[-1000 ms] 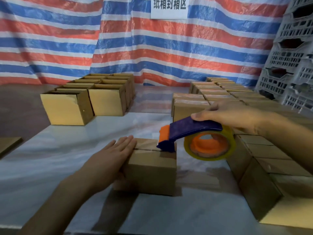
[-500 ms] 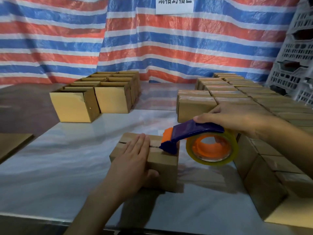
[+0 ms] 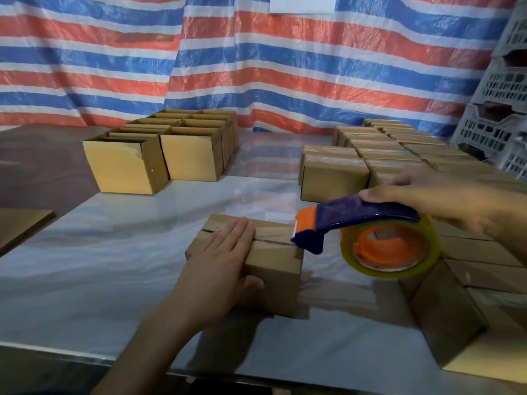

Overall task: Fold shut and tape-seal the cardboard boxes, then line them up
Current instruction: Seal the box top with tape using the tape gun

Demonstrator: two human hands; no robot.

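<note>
Centre box: 1 closed cardboard box (image 3: 275, 270) sits on the pale, glossy surface (image 3: 114, 252), near its front edge. Its 2 top flaps meet in a seam running left to right. Whether tape covers that seam cannot be told.

Left hand (image 3: 222, 260): laid flat on the left half of the box top. The fingers (image 3: 239, 232) are straight and together, pressing down across the seam and holding nothing. The thumb lies against the near side face.

Right hand (image 3: 427, 201): grips the blue handle of the tape dispenser (image 3: 368, 216) from above, with the fingers curled over the handle's upper edge. The dispenser's blue nose, below its orange front piece, meets the right end of the seam at the box's top right edge. The yellowish tape roll (image 3: 427, 252) on its orange hub hangs just right of the box, clear of the surface.

Other stock: a block of open-topped boxes (image 3: 159, 158) stands at the far left of the surface, well apart from the centre box. Closed boxes (image 3: 370, 158) are packed in rows along the right side, from far end to near corner. A flat cardboard sheet (image 3: 20, 223) lies at the left margin.

Surroundings: a red, white and blue striped tarp (image 3: 256, 67) hangs behind, carrying a white paper sign (image 3: 302, 4) at the top. Grey plastic crates (image 3: 502, 115) are stacked at the far right.
</note>
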